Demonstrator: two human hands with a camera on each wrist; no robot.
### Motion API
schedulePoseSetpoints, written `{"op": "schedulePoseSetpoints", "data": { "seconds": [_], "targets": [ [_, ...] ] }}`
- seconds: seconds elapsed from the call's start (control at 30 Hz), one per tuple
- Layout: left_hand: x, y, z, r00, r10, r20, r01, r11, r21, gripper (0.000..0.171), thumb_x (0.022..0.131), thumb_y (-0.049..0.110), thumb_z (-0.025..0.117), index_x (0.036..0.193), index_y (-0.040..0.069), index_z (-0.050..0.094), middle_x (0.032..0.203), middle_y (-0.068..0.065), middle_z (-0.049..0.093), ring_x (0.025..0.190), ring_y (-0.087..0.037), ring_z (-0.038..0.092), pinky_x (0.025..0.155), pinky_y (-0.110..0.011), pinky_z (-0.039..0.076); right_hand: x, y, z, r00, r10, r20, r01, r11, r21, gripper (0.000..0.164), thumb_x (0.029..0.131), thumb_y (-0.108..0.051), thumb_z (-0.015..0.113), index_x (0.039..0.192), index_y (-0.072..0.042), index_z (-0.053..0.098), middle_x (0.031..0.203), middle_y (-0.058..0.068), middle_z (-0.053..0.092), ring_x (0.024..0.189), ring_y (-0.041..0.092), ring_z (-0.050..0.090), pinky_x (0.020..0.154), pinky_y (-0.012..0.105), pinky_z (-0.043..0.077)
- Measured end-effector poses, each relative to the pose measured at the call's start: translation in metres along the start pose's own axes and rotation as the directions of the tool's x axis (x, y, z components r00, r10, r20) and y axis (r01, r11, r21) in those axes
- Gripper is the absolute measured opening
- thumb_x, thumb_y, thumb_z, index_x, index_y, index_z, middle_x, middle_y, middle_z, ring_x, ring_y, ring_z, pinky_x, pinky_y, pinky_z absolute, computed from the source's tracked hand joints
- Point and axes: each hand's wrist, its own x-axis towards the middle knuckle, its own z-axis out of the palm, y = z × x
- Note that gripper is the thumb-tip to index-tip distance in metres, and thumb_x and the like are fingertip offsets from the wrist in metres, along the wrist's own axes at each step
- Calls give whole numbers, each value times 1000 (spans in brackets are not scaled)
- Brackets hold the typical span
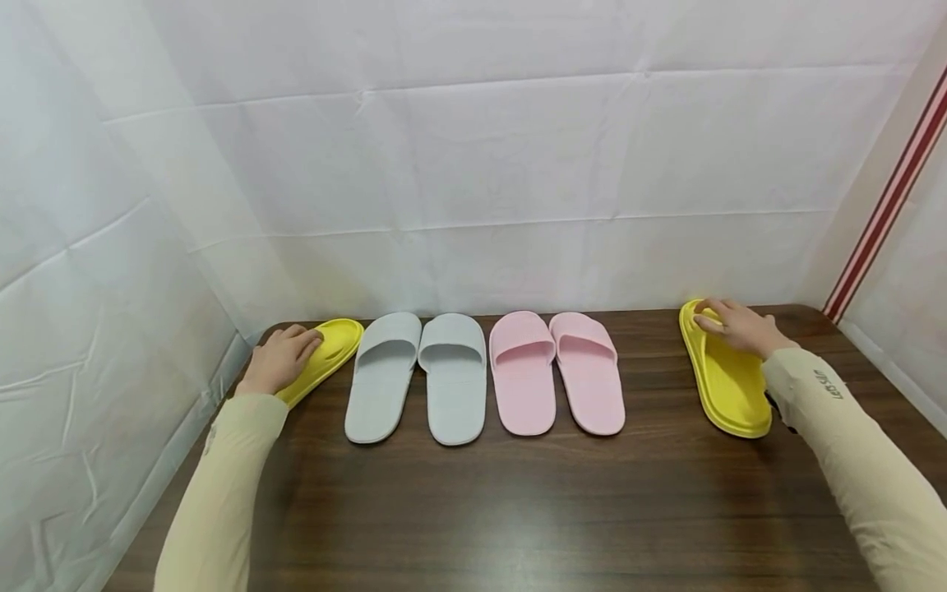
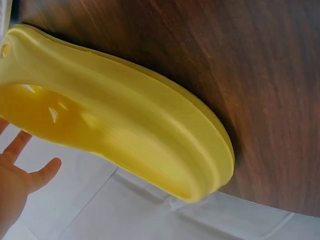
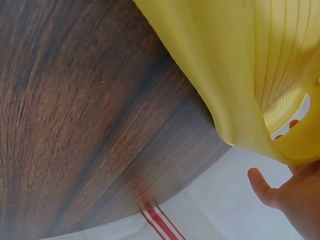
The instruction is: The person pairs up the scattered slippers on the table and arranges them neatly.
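At the left end of the table lies a yellow slipper (image 1: 339,335), turned diagonally. My left hand (image 1: 281,358) reaches over it, covering part of its upper. In the left wrist view that slipper (image 2: 135,115) rests on the wood; the thumb is spread away from it, and the other fingers are partly cut off. A second yellow slipper (image 1: 732,386) is on the right, toe toward the back. Over its strap lies my right hand (image 1: 740,327), fingers extended. In the right wrist view the thumb stands apart from the slipper (image 3: 230,75), and fingertips show through an opening.
Between the hands, a grey pair, left slipper (image 1: 377,399) and right slipper (image 1: 455,403), stands beside a pink pair, left slipper (image 1: 527,399) and right slipper (image 1: 592,390). They line the back of the dark wooden table (image 1: 473,510). White cloth (image 1: 503,156) hangs behind.
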Motion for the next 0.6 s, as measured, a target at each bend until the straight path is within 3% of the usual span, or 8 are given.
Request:
{"op": "schedulePoseSetpoints", "data": {
  "seconds": [0.2,0.3,0.43,0.6],
  "targets": [
    [8,1,13,1000,-29,4,29,1000,-9,49,94,42,34,133,13,43,113,-17,46,104,-38,39,74,-58,39,-1,0,1,1000,19,24,-18,1000,-13,57,91,-56,25,126,-12,35,135,30,26,118,55,27,80,79,9],
    [11,2,17,998,-67,14,67,997,-39,55,94,48,25,133,13,43,115,-17,43,106,-38,34,80,-60,33,0,0,1,999,22,25,-21,1000,-14,56,91,-55,25,126,-13,35,135,30,26,118,55,27,80,79,9],
    [13,4,16,993,-115,40,118,991,-67,58,95,47,13,133,15,42,118,-18,41,110,-40,29,84,-65,26,1,-1,2,1000,19,22,-19,1000,-13,58,91,-56,24,127,-12,34,135,30,25,119,54,25,82,79,8],
    [15,4,14,990,-125,63,129,989,-70,52,96,45,18,134,18,42,114,-17,40,108,-40,28,83,-70,22,1,-2,2,1000,16,23,-15,1000,-15,58,91,-56,24,127,-12,35,135,31,25,120,54,24,81,79,7]
  ]
}}
